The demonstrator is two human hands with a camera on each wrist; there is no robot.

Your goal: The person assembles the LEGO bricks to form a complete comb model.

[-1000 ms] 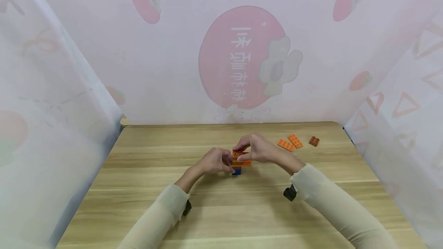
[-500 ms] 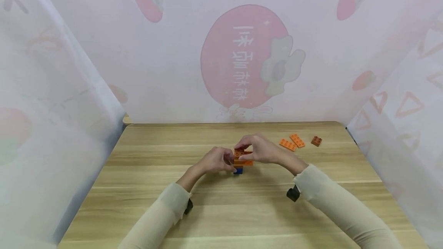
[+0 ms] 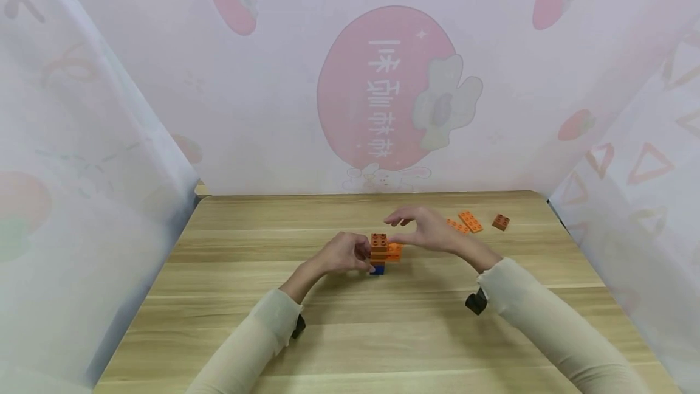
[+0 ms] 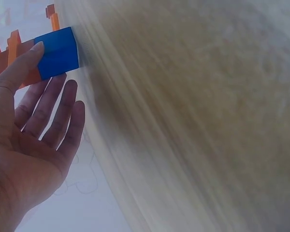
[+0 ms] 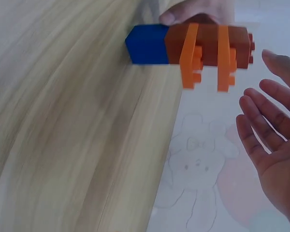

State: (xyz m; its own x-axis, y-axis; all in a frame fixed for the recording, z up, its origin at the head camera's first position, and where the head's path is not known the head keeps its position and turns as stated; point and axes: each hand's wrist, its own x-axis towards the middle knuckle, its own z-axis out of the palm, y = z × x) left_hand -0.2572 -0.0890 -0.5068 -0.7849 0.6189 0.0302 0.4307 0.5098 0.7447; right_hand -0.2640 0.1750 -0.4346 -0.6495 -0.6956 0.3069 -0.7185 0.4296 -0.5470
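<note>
Wood-grain tabletop (image 3: 350, 345) is filling the lower part of the head view. Nearest: two cream sleeves (image 3: 246, 345) are reaching in from the bottom edge, two black wrist devices (image 3: 477, 301) showing by the cuffs, one per arm.

Next, two bare hands. Left hand (image 3: 341, 254) is holding one tower of building blocks (image 3: 378, 248) low down, thumb resting near the blue-brown join, fingers bending round the other side. Right hand (image 3: 429, 230) is hovering just beside the tower's top, thumb and fingers spread in a loose curve, gap showing in the right wrist view.

Tower is standing upright around mid-table, between the hands. Counting bottom to top: one blue brick (image 5: 149, 44), then three brown bricks (image 5: 175, 43) alternating with two orange plates (image 5: 186, 70), both plates jutting out toward the right hand's side. Four studs are showing on top.

Farther, right rear, three loose pieces are lying on the wood: two loose orange plates (image 3: 470, 221), one partly hidden by the right hand, plus one loose brown 2x2 brick (image 3: 500, 222) sitting apart.

Farthest, one printed backdrop (image 3: 273, 108) is carrying one large pink circle (image 3: 350, 96), one pale flower (image 3: 445, 99) overlapping its edge, one rabbit drawing (image 5: 198, 166) below.
</note>
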